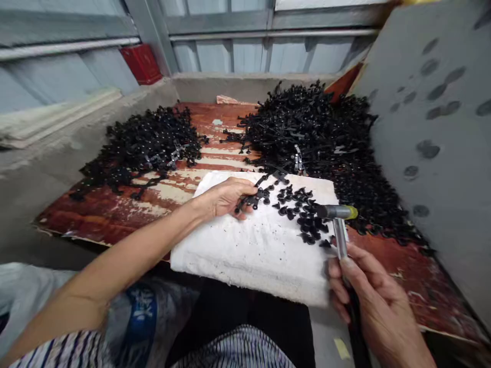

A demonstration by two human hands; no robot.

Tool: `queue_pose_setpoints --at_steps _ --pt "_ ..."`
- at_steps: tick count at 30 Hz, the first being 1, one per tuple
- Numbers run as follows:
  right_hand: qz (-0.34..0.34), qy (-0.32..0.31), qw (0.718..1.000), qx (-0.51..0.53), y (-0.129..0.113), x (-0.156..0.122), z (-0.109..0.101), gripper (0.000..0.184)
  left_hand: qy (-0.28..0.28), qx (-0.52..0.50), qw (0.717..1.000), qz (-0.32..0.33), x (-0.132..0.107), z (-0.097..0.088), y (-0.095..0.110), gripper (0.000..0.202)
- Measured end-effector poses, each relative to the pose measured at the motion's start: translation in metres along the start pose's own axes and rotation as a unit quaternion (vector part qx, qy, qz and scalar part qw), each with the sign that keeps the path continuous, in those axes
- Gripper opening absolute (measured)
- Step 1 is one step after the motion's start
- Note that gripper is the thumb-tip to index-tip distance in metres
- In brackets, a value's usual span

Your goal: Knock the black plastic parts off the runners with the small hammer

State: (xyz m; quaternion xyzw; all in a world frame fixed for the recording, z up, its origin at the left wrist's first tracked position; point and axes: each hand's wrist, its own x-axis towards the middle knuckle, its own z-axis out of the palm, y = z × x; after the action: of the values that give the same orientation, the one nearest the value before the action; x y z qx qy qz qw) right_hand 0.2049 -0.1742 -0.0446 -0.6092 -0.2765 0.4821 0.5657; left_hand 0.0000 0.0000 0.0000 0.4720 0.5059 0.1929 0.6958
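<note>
My left hand [230, 198] pinches a black branched part [261, 195] with small round studs, just above a white pad [245, 250]. In my right hand [368, 286] is a mallet [339, 225] with a metal shank, a dark face on one side and a yellow one on the other. Its head hangs over the pad's right side. Several loose black suction-cup-like pieces [303, 209] lie on the pad between my hands. Another black strip-like part [278, 174] rests at the pad's far edge.
A large heap of black parts [307, 128] covers the back right of the worn red board [215, 133]. A second heap [141, 143] lies at the left. A grey panel [433, 128] with round marks stands at the right; a corrugated wall [245, 51] closes the back.
</note>
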Motion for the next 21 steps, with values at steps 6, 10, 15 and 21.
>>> queue_pose_setpoints --at_steps 6,10,15,21 --pt "-0.002 0.015 1.0 0.013 0.004 0.001 -0.004 0.049 -0.036 -0.011 0.999 -0.009 0.001 -0.003 -0.002 0.009" --pt "-0.01 0.011 1.0 0.009 0.003 0.002 -0.003 0.048 -0.051 -0.011 0.998 0.021 -0.001 -0.008 -0.003 0.013" --pt "-0.019 0.013 1.0 0.01 0.004 0.001 -0.002 0.045 -0.004 0.013 0.999 0.038 -0.002 -0.004 -0.002 0.014" --pt "-0.02 0.015 1.0 0.006 0.003 0.001 -0.002 0.047 0.048 -0.042 0.998 0.001 0.001 0.006 -0.002 0.021"
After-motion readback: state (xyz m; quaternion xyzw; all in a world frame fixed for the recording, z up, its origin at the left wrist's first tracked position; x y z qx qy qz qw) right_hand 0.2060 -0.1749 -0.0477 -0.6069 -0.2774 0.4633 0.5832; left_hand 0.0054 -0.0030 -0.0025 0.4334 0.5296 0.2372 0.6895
